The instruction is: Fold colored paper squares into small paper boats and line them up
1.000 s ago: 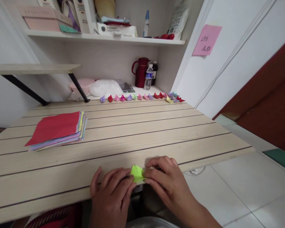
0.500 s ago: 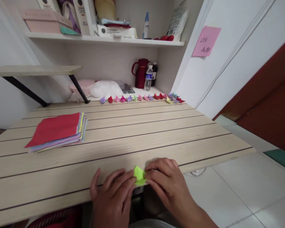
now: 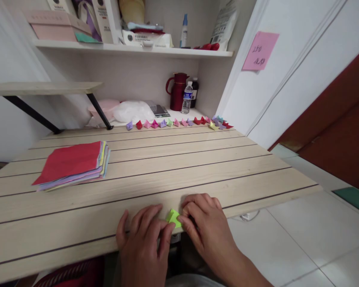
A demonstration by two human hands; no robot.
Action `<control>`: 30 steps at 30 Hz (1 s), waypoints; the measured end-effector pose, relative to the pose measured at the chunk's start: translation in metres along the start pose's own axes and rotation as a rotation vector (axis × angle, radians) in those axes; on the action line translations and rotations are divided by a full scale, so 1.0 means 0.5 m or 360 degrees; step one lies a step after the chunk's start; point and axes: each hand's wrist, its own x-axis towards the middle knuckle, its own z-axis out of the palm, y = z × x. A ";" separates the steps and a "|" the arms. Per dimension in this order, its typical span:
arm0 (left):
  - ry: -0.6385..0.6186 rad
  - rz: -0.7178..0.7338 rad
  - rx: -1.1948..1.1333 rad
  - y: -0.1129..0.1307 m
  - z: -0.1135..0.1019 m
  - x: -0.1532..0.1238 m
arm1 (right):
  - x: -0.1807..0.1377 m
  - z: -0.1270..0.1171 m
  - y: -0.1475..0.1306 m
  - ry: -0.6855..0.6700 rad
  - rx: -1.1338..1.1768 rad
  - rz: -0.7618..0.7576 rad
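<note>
together, left hand [image 3: 145, 241] and right hand [image 3: 208, 227] pinch one folded green paper [image 3: 174, 217] between them

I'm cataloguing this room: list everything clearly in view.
desk: 1, pale wood, centre
folded paper: 1, lime, desk's near edge
origami figures: over a dozen, mixed, desk's back edge
paper stack: 1, red-topped, desk's left
raised stand: 1, pale wood, left
shelf: 1, white, above desk
jug: 1, dark red, under shelf
water bottle: 1, clear, by jug
bottle: 1, dark, behind water bottle
plastic bag: 1, white, under shelf
boxes, packs: several, mixed, on shelf
note: 1, pink, upper right
left hand, right hand: 1 each, bare, touching folded paper
</note>
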 end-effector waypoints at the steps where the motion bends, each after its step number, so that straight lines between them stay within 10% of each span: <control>1: -0.0015 0.0035 0.0094 -0.001 0.002 0.000 | 0.000 0.001 0.000 -0.0006 -0.0036 0.0003; 25: -0.0179 -0.0025 0.0370 0.003 0.000 0.008 | -0.011 0.004 0.022 0.0027 -0.0097 -0.0391; 30: 0.0105 0.0074 0.0321 -0.038 -0.023 -0.009 | -0.012 0.007 0.024 0.0056 -0.0170 -0.0445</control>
